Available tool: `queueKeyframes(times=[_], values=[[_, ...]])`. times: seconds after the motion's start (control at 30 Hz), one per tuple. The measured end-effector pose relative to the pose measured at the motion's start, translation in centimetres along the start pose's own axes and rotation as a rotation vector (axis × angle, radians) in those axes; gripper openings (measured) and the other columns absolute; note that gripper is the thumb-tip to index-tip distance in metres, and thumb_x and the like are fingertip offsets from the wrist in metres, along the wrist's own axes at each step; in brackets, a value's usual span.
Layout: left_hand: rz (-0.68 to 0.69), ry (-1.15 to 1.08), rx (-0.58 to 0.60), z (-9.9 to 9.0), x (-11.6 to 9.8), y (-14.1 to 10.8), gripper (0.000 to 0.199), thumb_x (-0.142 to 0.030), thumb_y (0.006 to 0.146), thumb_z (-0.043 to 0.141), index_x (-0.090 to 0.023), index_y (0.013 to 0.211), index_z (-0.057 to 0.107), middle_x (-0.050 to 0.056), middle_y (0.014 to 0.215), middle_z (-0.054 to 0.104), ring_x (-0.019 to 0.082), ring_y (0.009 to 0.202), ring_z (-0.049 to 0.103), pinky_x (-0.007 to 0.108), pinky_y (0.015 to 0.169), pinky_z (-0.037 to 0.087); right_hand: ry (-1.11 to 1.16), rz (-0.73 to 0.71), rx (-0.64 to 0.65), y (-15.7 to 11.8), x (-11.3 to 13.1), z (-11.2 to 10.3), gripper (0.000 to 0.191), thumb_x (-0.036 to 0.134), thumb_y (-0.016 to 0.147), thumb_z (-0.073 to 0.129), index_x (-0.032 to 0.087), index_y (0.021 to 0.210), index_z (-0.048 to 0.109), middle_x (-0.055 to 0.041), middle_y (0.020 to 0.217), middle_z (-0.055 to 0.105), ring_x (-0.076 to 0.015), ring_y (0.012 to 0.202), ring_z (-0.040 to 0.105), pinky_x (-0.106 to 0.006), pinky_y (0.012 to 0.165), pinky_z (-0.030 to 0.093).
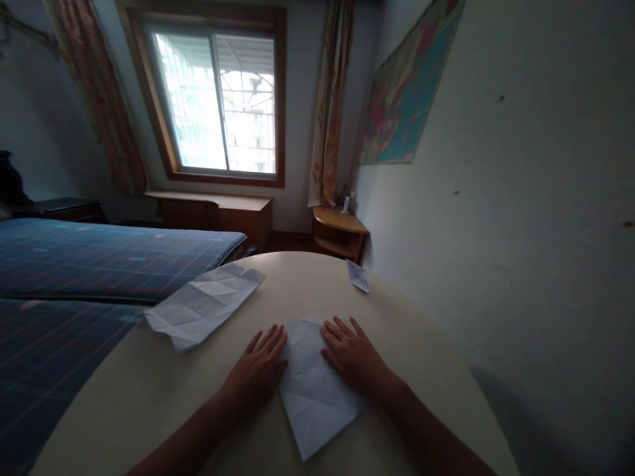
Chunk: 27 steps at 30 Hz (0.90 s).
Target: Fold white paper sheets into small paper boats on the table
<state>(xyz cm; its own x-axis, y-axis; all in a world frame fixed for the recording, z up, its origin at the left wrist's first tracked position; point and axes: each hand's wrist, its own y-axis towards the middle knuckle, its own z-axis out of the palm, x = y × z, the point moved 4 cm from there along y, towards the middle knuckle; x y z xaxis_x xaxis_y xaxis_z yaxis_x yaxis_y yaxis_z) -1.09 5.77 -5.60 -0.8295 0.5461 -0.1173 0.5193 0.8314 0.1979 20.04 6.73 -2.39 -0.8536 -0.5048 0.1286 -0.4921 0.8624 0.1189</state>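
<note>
A creased sheet of white paper (pixel 317 390), folded over along some edges, lies flat on the round table with one corner pointing toward me. My left hand (pixel 258 363) rests at its left edge, fingers stretched out and the tips touching the paper. On the right side, my right hand (pixel 352 354) lies palm down over the paper's upper right edge with its fingers spread. Neither hand grips anything. Part of the right edge is hidden beneath my right hand and wrist.
Another crumpled, unfolded paper sheet (pixel 208 307) lies at the table's far left edge. A small folded paper piece (pixel 358 276) sits at the far right of the cream table (pixel 411 410). A bed (pixel 119 258) borders the left side; a wall (pixel 536 277) stands on the right.
</note>
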Motion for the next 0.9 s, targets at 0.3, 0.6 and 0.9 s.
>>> queueKeyframes(times=[0.3, 0.6, 0.9], values=[[0.041, -0.069, 0.025, -0.1, -0.3, 0.1, 0.048, -0.023, 0.097, 0.036, -0.015, 0.144, 0.041, 0.013, 0.15, 0.042, 0.022, 0.14, 0.037, 0.044, 0.115, 0.034, 0.262, -0.135, -0.011, -1.5, 6.8, 0.6, 0.06, 0.039, 0.101, 0.036, 0.011, 0.153, 0.025, -0.0098, 0.158, 0.023, -0.0222, 0.146, 0.021, -0.038, 0.119, 0.023], [-0.066, -0.008, 0.093, -0.9, -0.5, 0.0, 0.053, -0.033, 0.097, 0.038, -0.009, 0.144, 0.041, 0.017, 0.152, 0.036, 0.027, 0.141, 0.035, 0.044, 0.114, 0.035, 0.169, 0.082, 0.129, 0.5, 0.1, 2.0, 0.069, 0.052, 0.099, 0.034, 0.007, 0.152, 0.026, -0.0125, 0.158, 0.022, -0.0284, 0.147, 0.017, -0.049, 0.12, 0.015], [-0.038, -0.015, -0.036, -2.7, -1.1, 0.2, 0.034, -0.027, 0.09, 0.051, -0.015, 0.121, 0.061, 0.014, 0.131, 0.061, 0.028, 0.123, 0.055, 0.045, 0.103, 0.045, 0.251, -0.079, 0.017, -0.5, 4.3, 0.9, 0.068, 0.054, 0.098, 0.037, 0.013, 0.151, 0.031, -0.0102, 0.158, 0.025, -0.0265, 0.148, 0.013, -0.049, 0.121, 0.009]])
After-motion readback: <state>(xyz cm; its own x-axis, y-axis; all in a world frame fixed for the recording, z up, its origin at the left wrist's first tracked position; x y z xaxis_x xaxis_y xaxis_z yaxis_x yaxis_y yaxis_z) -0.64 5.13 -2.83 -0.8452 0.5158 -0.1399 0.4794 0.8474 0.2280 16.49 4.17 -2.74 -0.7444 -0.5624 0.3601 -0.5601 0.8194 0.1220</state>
